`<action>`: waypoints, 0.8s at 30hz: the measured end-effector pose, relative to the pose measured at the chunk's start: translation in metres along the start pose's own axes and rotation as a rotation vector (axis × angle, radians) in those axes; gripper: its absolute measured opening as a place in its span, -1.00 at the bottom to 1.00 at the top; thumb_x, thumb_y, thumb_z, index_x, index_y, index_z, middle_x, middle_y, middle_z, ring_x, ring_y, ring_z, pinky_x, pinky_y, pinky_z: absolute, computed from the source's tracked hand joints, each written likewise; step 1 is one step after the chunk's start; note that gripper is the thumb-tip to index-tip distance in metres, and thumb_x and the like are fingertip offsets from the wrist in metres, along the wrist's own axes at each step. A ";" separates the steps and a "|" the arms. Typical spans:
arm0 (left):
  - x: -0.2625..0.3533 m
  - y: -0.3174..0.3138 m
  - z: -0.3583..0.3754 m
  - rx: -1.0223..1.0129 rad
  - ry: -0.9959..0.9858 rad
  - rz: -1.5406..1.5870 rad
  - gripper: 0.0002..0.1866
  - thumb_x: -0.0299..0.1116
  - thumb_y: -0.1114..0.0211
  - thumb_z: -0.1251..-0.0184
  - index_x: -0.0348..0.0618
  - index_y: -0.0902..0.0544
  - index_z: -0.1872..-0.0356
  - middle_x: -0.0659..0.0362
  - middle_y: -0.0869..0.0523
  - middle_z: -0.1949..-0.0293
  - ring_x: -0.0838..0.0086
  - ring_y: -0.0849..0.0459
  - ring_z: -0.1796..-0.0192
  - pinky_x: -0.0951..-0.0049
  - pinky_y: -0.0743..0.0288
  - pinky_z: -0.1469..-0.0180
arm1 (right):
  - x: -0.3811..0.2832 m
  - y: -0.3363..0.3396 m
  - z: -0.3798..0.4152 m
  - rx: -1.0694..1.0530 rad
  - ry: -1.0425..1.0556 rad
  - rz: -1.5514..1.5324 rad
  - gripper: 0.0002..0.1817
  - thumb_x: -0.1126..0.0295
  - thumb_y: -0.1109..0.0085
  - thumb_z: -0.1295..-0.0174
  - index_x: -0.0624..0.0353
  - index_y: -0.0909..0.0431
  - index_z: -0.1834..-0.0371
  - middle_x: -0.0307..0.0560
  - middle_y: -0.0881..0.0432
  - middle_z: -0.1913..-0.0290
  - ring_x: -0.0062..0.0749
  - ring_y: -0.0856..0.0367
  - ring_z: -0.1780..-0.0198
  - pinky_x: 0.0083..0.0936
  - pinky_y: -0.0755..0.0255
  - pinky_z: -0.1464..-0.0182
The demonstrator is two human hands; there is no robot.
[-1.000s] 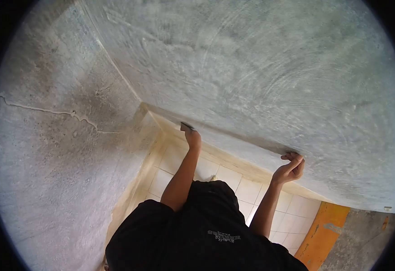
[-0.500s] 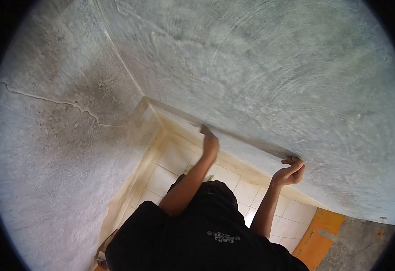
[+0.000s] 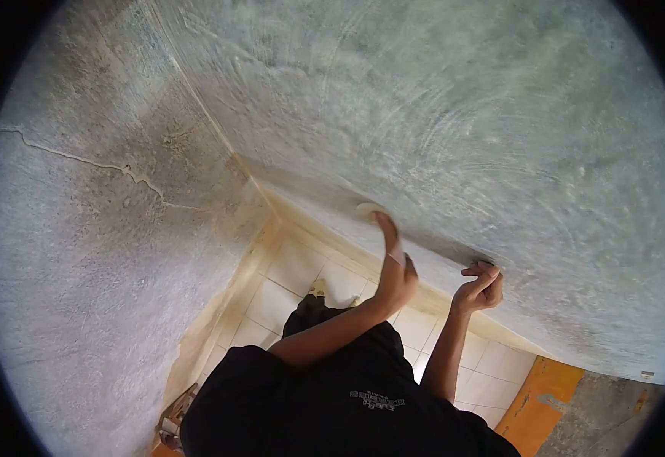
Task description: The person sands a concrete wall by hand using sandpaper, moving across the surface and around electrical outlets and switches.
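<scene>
My left hand (image 3: 398, 280) is raised to the grey plastered wall (image 3: 454, 137), its wrist bent and one finger stretched up along it. At that fingertip is a pale, rounded flat piece (image 3: 368, 209), partly covered by the finger. A small whitish patch shows between the fingers lower down. To the right, my right hand (image 3: 481, 289) is closed in a pinch, fingertips right at a darker band (image 3: 446, 245) that runs along the wall. What the right fingers hold, if anything, is hidden.
On the left a second wall (image 3: 81, 251) with a long crack meets this one at a corner. White floor tiles (image 3: 271, 301) and a foot (image 3: 318, 289) show below. An orange board (image 3: 539, 396) lies lower right; a brown object (image 3: 176, 419) stands lower left.
My left hand has moved right along the wall, nearer my right hand, and turned, so the pale piece now shows. My right hand has barely shifted.
</scene>
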State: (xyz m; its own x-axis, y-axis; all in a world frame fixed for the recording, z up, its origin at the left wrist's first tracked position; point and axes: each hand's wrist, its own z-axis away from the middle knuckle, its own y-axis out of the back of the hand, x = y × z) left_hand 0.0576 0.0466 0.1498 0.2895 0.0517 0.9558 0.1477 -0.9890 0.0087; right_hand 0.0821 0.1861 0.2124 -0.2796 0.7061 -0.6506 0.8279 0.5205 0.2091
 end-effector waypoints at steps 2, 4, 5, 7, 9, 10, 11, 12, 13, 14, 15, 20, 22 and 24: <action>0.024 0.006 -0.016 0.024 -0.040 -0.063 -0.17 -0.70 0.18 -0.12 -0.67 0.35 -0.42 -0.41 0.36 -0.51 -0.09 0.43 -0.58 0.21 0.52 -0.57 | 0.006 0.002 0.002 0.004 -0.009 -0.005 -0.56 0.27 0.12 -0.52 0.29 -0.54 0.49 -0.11 -0.57 0.73 -0.49 -0.54 0.71 -0.59 -0.40 0.52; 0.031 0.017 -0.035 0.099 -0.077 -0.126 -0.17 -0.71 0.18 -0.12 -0.67 0.34 -0.43 -0.41 0.36 -0.51 -0.08 0.42 -0.59 0.21 0.50 -0.57 | 0.004 0.005 0.000 -0.032 0.014 -0.010 -0.56 0.28 0.11 -0.52 0.30 -0.55 0.50 -0.12 -0.56 0.74 -0.50 -0.54 0.71 -0.60 -0.40 0.52; 0.013 0.022 -0.041 0.177 -0.117 -0.098 -0.18 -0.72 0.19 -0.11 -0.67 0.32 -0.43 -0.41 0.35 -0.51 -0.08 0.40 -0.59 0.22 0.49 -0.57 | 0.002 0.006 -0.003 -0.046 0.028 -0.011 -0.56 0.28 0.11 -0.52 0.30 -0.55 0.50 -0.13 -0.55 0.75 -0.50 -0.54 0.71 -0.60 -0.39 0.52; -0.038 0.023 -0.040 0.194 0.047 -0.072 -0.12 -0.77 0.20 -0.02 -0.63 0.37 -0.43 -0.39 0.42 -0.50 -0.06 0.48 -0.58 0.17 0.54 -0.56 | 0.001 0.008 -0.004 -0.059 0.009 -0.039 -0.55 0.29 0.10 -0.52 0.31 -0.55 0.52 -0.12 -0.56 0.75 -0.51 -0.54 0.71 -0.60 -0.39 0.52; -0.048 0.015 -0.025 0.154 0.104 -0.047 -0.09 -0.80 0.21 0.03 -0.61 0.39 -0.43 -0.39 0.46 -0.50 -0.07 0.51 -0.57 0.14 0.57 -0.56 | 0.002 0.008 -0.004 -0.075 0.039 -0.047 -0.54 0.28 0.10 -0.52 0.32 -0.55 0.52 -0.11 -0.56 0.75 -0.51 -0.54 0.71 -0.60 -0.39 0.52; -0.043 0.000 -0.006 0.107 0.074 -0.033 -0.09 -0.80 0.21 0.03 -0.61 0.39 -0.43 -0.39 0.45 -0.50 -0.08 0.51 -0.57 0.13 0.57 -0.56 | 0.002 0.007 -0.003 -0.074 0.023 -0.071 -0.54 0.28 0.10 -0.52 0.32 -0.56 0.52 -0.11 -0.56 0.75 -0.51 -0.54 0.71 -0.60 -0.39 0.52; -0.039 -0.011 0.006 0.060 0.041 -0.017 -0.09 -0.79 0.22 0.02 -0.61 0.39 -0.43 -0.39 0.45 -0.50 -0.09 0.51 -0.57 0.13 0.57 -0.56 | 0.002 0.007 -0.004 -0.070 0.010 -0.095 -0.54 0.27 0.10 -0.52 0.32 -0.56 0.52 -0.10 -0.57 0.74 -0.51 -0.54 0.71 -0.60 -0.39 0.52; -0.013 -0.017 0.010 0.013 0.015 -0.059 -0.10 -0.79 0.23 0.02 -0.62 0.39 -0.43 -0.39 0.45 -0.50 -0.12 0.51 -0.57 0.13 0.55 -0.56 | 0.003 0.007 -0.004 -0.068 -0.005 -0.116 -0.54 0.27 0.09 -0.52 0.32 -0.56 0.52 -0.10 -0.57 0.74 -0.51 -0.54 0.71 -0.60 -0.39 0.52; 0.014 -0.019 0.011 -0.035 -0.007 -0.101 -0.11 -0.78 0.25 0.01 -0.62 0.39 -0.43 -0.39 0.45 -0.50 -0.14 0.51 -0.56 0.12 0.54 -0.56 | 0.003 0.008 -0.004 -0.077 -0.016 -0.123 -0.54 0.27 0.09 -0.52 0.32 -0.56 0.52 -0.09 -0.57 0.73 -0.50 -0.54 0.71 -0.60 -0.39 0.52; 0.013 -0.019 0.005 0.007 -0.016 -0.101 -0.11 -0.74 0.23 -0.02 -0.58 0.39 -0.45 -0.38 0.44 -0.51 -0.19 0.51 -0.55 0.13 0.51 -0.55 | 0.002 0.009 -0.004 -0.087 -0.027 -0.131 -0.54 0.27 0.09 -0.52 0.31 -0.56 0.52 -0.09 -0.58 0.73 -0.50 -0.55 0.70 -0.60 -0.39 0.52; 0.010 -0.014 -0.006 0.089 -0.060 -0.129 -0.12 -0.74 0.20 -0.03 -0.60 0.35 -0.45 -0.38 0.40 -0.51 -0.14 0.47 -0.57 0.17 0.50 -0.56 | 0.002 0.009 -0.005 -0.093 -0.037 -0.138 -0.54 0.27 0.09 -0.52 0.31 -0.55 0.52 -0.08 -0.58 0.72 -0.50 -0.55 0.70 -0.60 -0.39 0.53; -0.078 0.026 -0.035 0.170 0.145 0.027 -0.10 -0.71 0.13 -0.02 -0.54 0.28 -0.48 -0.38 0.30 -0.52 -0.10 0.38 -0.59 0.25 0.45 -0.57 | 0.004 0.015 -0.009 -0.150 0.027 -0.141 -0.60 0.35 0.06 -0.49 0.30 -0.55 0.53 -0.08 -0.61 0.70 -0.47 -0.60 0.69 -0.61 -0.40 0.58; -0.095 0.005 -0.007 0.137 0.300 0.009 -0.08 -0.71 0.12 0.00 -0.53 0.27 -0.48 -0.38 0.28 -0.52 -0.07 0.35 -0.59 0.28 0.43 -0.57 | 0.004 0.016 -0.011 -0.188 0.072 -0.109 -0.63 0.39 0.05 -0.46 0.26 -0.54 0.55 -0.13 -0.62 0.68 -0.46 -0.62 0.66 -0.61 -0.41 0.57; -0.073 -0.028 0.025 0.067 0.235 -0.149 -0.08 -0.71 0.12 0.01 -0.54 0.28 -0.48 -0.37 0.29 -0.53 -0.03 0.31 -0.60 0.32 0.43 -0.58 | 0.005 0.014 -0.011 -0.175 0.068 -0.150 -0.63 0.40 0.04 -0.46 0.24 -0.52 0.56 -0.15 -0.63 0.68 -0.47 -0.61 0.66 -0.62 -0.40 0.56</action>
State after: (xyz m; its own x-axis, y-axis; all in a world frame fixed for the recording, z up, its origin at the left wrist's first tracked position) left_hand 0.0557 0.0735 0.0722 0.0334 0.1543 0.9875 0.2365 -0.9612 0.1422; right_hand 0.0867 0.2022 0.2202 -0.4300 0.6420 -0.6347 0.6795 0.6931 0.2407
